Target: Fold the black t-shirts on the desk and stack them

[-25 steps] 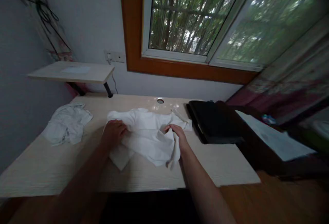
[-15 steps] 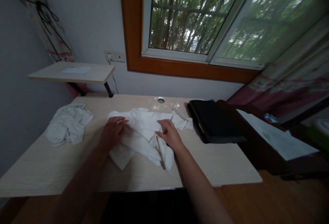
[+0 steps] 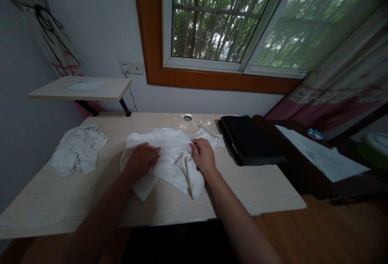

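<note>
A rumpled white garment (image 3: 169,143) lies on the desk in front of me, with loose folds toward its right and front edges. My left hand (image 3: 142,160) rests flat on its left part, fingers stretched out over the fabric. On the right side, my right hand (image 3: 203,154) has its fingers curled and closed on a fold of the same cloth. Part of the fabric sticks out beyond that hand, toward the black case. Whether it is a shirt or another piece of clothing, I cannot tell.
A second crumpled white cloth (image 3: 79,149) lies at the desk's left. The desk (image 3: 260,195) carries a black case (image 3: 251,141) on its right and a small raised shelf (image 3: 106,90) at back left. Papers (image 3: 321,155) lie on a dark surface further right.
My left hand has moved rightward and flattened onto the garment, whose left part now spreads wider and puffs up. My right hand has shifted slightly right, its fingers drawn in.
</note>
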A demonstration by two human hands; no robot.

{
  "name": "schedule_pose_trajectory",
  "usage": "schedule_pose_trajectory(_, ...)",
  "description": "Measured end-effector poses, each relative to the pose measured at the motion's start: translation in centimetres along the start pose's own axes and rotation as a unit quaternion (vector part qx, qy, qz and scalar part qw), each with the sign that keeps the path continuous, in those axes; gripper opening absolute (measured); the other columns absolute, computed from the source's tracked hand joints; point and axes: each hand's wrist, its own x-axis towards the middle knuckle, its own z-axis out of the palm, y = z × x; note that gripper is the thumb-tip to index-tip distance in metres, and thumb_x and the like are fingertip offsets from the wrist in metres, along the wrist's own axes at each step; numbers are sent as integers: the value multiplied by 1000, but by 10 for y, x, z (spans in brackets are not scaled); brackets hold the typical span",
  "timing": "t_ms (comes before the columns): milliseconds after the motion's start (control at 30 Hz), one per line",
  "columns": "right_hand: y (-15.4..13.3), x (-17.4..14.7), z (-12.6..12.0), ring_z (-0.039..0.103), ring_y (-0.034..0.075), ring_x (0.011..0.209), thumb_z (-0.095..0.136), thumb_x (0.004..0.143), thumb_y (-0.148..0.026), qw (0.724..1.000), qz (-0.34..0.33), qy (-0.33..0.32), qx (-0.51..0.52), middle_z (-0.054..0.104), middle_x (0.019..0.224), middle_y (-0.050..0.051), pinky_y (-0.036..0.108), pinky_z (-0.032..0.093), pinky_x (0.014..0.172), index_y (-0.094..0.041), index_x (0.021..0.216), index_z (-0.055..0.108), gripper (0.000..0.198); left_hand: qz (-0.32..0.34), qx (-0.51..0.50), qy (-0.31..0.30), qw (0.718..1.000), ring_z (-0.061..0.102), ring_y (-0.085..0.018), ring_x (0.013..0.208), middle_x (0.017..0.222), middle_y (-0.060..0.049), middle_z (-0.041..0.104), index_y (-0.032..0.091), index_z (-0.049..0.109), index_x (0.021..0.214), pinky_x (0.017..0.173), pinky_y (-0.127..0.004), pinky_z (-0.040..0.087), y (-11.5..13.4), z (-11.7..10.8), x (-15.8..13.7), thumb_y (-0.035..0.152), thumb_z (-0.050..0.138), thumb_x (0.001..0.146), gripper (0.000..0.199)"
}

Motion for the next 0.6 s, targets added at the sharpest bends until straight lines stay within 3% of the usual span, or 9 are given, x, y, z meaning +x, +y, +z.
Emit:
schedule_pose_trajectory(133,-17,24,-5,60,22,85,44,101,-38,989,75,48,120,65,92,4,33,45,79,-23,105,56,20,-15,-3,47,999,55,-27,131,139,-11,61,27,44,148,117,-51,39,3,-2,4,38,56,97,54)
schedule_pose_trajectory(267,-54,56,-19,55,17,80,54,96,-47,957,75,70,272,58,85,-2,29,43,75,-25,100,53,22,-41,-21,99,994,34,-35,148,159,-18,36,24,23,157,121,-57,33,3,0,10,51,69,88,88)
schedule_pose_trajectory(367,-91,74,-33,54,15,73,61,90,-55,872,91,3,481,55,81,-4,26,44,67,-27,99,52,30,-73,-105,107,986,27,-39,151,164,-21,25,23,12,159,122,-59,30,7,3,17,56,76,79,108)
schedule_pose_trajectory(467,-121,84,-41,60,17,78,70,84,-55,792,99,-65,599,60,83,-3,27,49,68,-27,99,54,35,-131,-250,87,955,33,-39,148,163,-21,27,24,9,159,116,-56,40,17,1,25,59,80,73,117)
schedule_pose_trajectory(600,-134,85,-36,65,20,89,71,83,-48,735,121,-102,660,67,89,0,31,54,74,-25,99,58,31,-158,-361,110,913,47,-36,139,158,-16,39,29,17,156,111,-55,45,36,-10,38,64,85,61,122)
